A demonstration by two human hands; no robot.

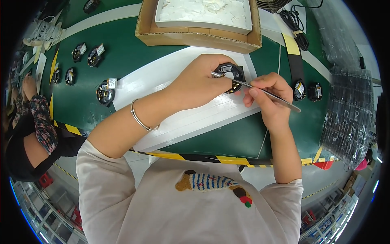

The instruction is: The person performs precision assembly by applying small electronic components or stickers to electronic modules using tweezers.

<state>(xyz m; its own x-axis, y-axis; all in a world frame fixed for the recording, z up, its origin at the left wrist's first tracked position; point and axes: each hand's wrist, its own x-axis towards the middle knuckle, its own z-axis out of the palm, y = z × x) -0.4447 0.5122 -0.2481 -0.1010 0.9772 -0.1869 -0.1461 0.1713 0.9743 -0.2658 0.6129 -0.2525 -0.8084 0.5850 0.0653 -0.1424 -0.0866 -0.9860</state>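
Note:
A round black watch housing point(240, 72) is held over the white sheet by my left hand point(203, 77), its fingers curled around the near and left side. My right hand point(273, 92) pinches slim metal tweezers point(280, 100). The blunt end sticks out at the lower right, while the other end reaches the housing beside my left fingers. Where exactly the tips touch is hidden. A small shiny metal piece shows against my left fingers; I cannot tell whether it is a ring. Below both hands lies the long white sheet point(162, 130) on the green table.
Several black watch modules point(105, 94) lie on the left, and two more point(315, 92) on the right. A cardboard box point(195, 39) with white paper scraps stands at the far side. Stacked clear plastic trays point(348, 114) and a coiled black cable point(294, 26) are right. Another person's arm point(42, 118) is far left.

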